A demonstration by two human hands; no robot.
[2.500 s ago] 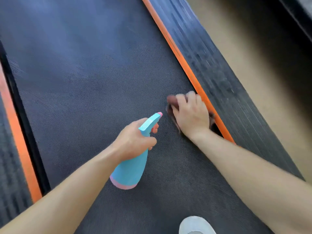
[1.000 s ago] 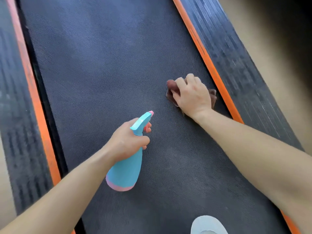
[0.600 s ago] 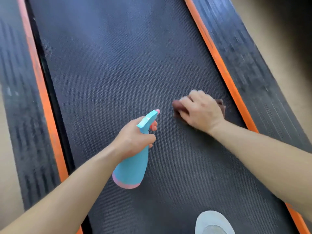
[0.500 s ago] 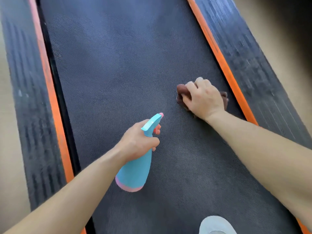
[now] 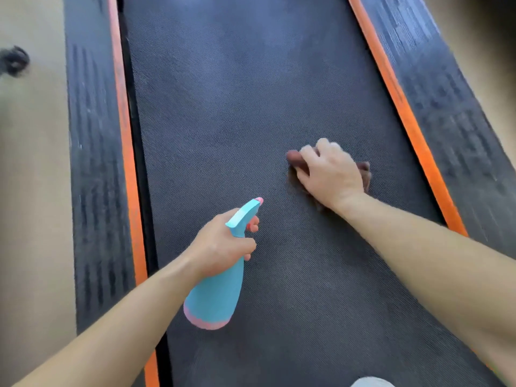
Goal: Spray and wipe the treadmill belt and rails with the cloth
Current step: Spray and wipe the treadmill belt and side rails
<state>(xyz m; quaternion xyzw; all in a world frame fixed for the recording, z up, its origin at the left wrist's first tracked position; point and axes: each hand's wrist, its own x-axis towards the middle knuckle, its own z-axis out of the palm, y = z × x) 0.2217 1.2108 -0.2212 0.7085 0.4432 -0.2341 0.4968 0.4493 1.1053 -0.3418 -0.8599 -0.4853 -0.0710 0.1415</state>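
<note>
Fingers (image 5: 321,148) of the right hand (image 5: 332,174) lie close together, bent over a bunched brown cloth (image 5: 294,161) and pressing it onto the belt (image 5: 237,107). Motion blur hides the fingertips, so contact there cannot be confirmed. The cloth sits on the right half of the belt, near but apart from the right orange strip (image 5: 402,107) and the ribbed right rail (image 5: 452,113) beyond it.

Fingers of the left hand (image 5: 220,244) are wrapped round the neck of the blue spray bottle (image 5: 216,291), with one finger at the pink trigger. The bottle is held above the belt, nozzle aimed forward. The left rail (image 5: 95,177) lies outside the left arm.

Step in hand, as judged: wiping the belt. Whether either rail has been wiped cannot be told.

Possible faults from this position:
- Missed strips. Cause: the wadded cloth covers little surface per stroke.
- Snagged cloth. Cause: a loose edge could drag into the gap beside the orange strip as strokes reach the belt edge.
- Unwanted spray. Cause: a finger rests at the trigger while the other hand works ahead of the nozzle.
- Belt creep. Cause: a hard push may roll a free belt under the shoe (image 5: 371,382) standing on it.
</note>
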